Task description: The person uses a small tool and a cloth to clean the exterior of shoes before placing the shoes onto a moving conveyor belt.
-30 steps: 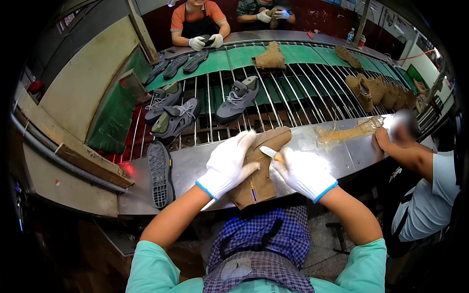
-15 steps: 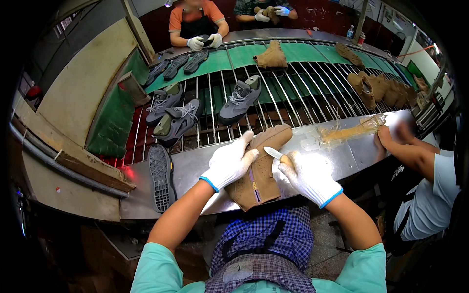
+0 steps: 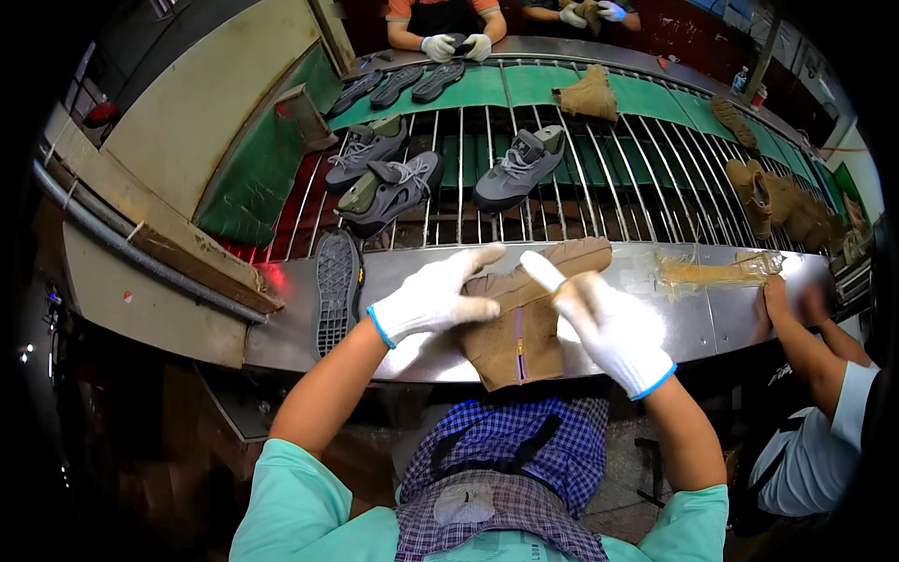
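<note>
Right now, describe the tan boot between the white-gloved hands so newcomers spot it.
Find the shiny metal ledge before the silver-barred rack. Between white-gloved left hand and right hand lies the tan boot. Unlike the gray treaded sole leftward, it has a purple zipper.

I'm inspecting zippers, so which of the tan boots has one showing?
The tan suede-looking boot lying between the white-gloved left hand and white-gloved right hand: its purple-edged zipper is in plain view. The farther tan boots show none.

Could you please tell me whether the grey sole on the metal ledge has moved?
No: against the metal ledge, the grey sole still lies near its left end.
</note>
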`<state>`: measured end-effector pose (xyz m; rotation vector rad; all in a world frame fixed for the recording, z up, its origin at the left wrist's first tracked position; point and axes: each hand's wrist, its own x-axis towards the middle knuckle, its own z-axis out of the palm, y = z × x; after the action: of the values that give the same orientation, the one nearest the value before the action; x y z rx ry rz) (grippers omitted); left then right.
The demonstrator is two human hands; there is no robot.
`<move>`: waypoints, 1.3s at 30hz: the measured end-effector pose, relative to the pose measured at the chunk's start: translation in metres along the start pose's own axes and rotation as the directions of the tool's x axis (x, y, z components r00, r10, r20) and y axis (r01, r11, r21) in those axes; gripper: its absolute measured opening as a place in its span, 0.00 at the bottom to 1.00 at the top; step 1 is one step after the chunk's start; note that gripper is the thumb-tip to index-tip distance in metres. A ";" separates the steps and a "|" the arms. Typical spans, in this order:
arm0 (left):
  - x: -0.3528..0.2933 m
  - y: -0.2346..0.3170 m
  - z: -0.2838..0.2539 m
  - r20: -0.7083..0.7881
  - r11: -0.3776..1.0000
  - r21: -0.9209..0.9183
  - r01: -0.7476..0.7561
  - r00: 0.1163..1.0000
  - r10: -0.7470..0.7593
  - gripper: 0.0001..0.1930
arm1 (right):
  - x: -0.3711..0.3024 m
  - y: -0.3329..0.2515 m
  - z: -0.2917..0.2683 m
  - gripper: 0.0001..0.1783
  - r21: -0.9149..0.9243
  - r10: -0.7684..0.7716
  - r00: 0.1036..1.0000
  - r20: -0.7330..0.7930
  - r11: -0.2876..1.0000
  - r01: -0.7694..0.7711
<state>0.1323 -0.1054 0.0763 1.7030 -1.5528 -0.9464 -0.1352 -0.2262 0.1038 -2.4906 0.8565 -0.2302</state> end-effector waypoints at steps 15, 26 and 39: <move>0.072 0.081 0.045 -0.077 0.735 0.612 -0.293 0.902 0.424 0.48 | -0.033 0.115 0.092 0.27 0.313 0.379 0.717 -0.586 0.921 -0.231; 0.161 0.090 0.075 0.114 0.724 0.665 -0.181 0.983 0.142 0.29 | -0.005 0.109 0.099 0.33 0.292 0.401 0.739 -0.542 0.914 -0.282; -0.063 0.034 -0.019 -0.120 0.952 0.264 -0.154 0.974 0.191 0.43 | -0.007 0.072 0.102 0.33 0.719 0.497 0.765 -0.410 0.692 -0.065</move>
<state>0.1279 -0.0459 0.1207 1.7292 -1.7509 -0.5416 -0.1481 -0.2306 -0.0204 -1.5482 1.1446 -1.0392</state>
